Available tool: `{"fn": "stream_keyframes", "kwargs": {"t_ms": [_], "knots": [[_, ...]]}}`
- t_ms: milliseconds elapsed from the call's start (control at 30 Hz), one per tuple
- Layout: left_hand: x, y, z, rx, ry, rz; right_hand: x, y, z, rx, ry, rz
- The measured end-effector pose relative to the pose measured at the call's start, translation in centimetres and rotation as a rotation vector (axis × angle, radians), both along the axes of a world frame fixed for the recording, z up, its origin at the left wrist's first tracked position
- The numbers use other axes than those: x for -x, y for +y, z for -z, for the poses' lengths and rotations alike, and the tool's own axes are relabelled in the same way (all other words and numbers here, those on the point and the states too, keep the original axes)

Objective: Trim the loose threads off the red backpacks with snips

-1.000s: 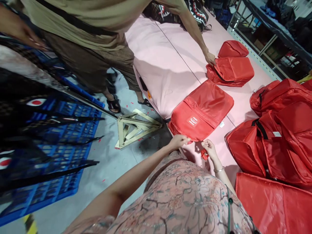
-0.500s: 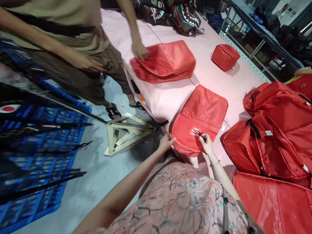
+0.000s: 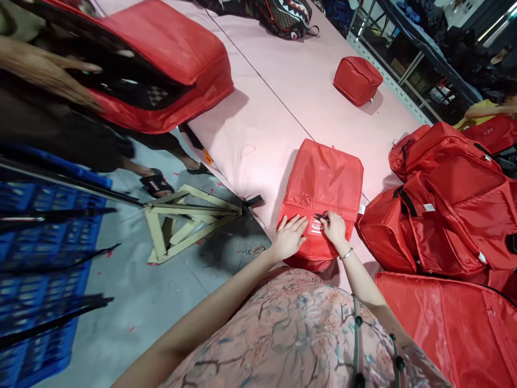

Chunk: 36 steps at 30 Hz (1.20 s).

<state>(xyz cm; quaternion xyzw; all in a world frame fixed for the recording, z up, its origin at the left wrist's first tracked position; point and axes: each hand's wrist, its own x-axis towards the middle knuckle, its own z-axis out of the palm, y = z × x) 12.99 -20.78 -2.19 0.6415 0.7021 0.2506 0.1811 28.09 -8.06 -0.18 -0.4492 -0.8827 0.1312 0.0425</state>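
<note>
A red fabric bag lies on the pink-covered table right before me, with white printing on its near part. My left hand rests flat on that near part, fingers spread. In my right hand are small dark thread snips, their tips pointing left above the white print. The right fingers are wrapped round the snips and lie close to the bag's surface. A white tag sticks out at the bag's right edge.
Several red bags are heaped at the right, and a small red pouch stands farther back. At the left a co-worker's hand is beside a large open red bag. A blue crate and a beige metal stand are below.
My left hand has gone from pinching the bag's left edge to lying flat on it. The snips have lowered toward the print. The co-worker's red bag has moved left and now gapes open.
</note>
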Motion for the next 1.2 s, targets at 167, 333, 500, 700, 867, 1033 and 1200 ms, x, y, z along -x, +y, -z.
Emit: {"fn": "stream_keyframes", "kwargs": {"t_ms": [167, 333, 500, 700, 867, 1033, 1200], "knots": [[-2.0, 0.7, 1.4, 0.055, 0.112, 0.006, 0.3, -0.1, -0.3, -0.007, -0.049, -0.028], [-1.8, 0.7, 1.6, 0.073, 0.122, 0.020, 0.1, -0.2, -0.2, -0.003, -0.038, -0.005], [-1.9, 0.7, 1.7, 0.075, 0.130, 0.017, 0.2, -0.3, 0.2, -0.004, -0.030, 0.009], [-1.9, 0.6, 2.0, 0.061, 0.125, 0.015, 0.3, -0.2, 0.4, -0.016, -0.047, 0.016], [-1.9, 0.6, 1.9, 0.058, 0.123, 0.009, 0.1, 0.0, 0.4, -0.028, -0.054, -0.007], [-1.9, 0.7, 2.0, 0.056, 0.125, 0.009, 0.4, -0.1, 0.5, -0.016, -0.047, -0.022], [-1.9, 0.6, 2.0, 0.043, 0.148, 0.009, 0.8, -0.2, 0.8, 0.001, -0.047, -0.017]]}}
